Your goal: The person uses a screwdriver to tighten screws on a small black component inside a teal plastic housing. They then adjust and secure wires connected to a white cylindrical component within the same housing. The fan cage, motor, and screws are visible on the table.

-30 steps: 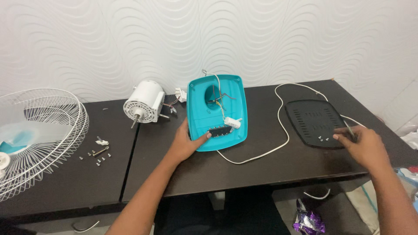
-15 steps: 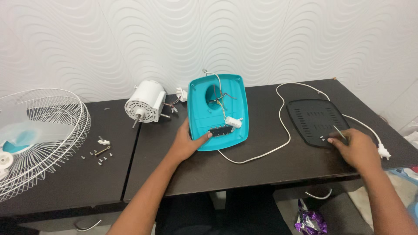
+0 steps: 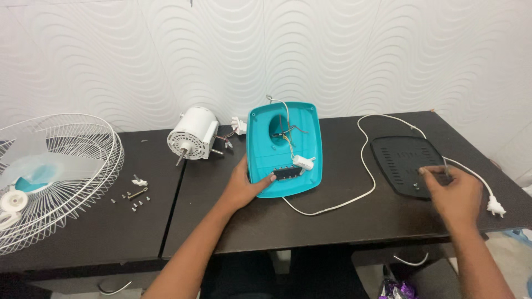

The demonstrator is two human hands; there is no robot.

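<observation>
Teal fan base [image 3: 285, 147] lay steadied under the flat, spread left hand [image 3: 244, 185]; the right hand [image 3: 454, 191] pinched together over tiny screws [image 3: 417, 186] on the black cover [image 3: 402, 158]; one could easily have rolled off the table [image 3: 332, 221].

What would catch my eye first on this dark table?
Probably the bright teal fan base lying open in the middle, its wires and switch block exposed, with the left hand steadying its near corner. To the right, the right hand reaches onto a black vented cover, a white cord looping between the two. At far left lies a big wire fan guard, with a white motor nearer the wall.
</observation>
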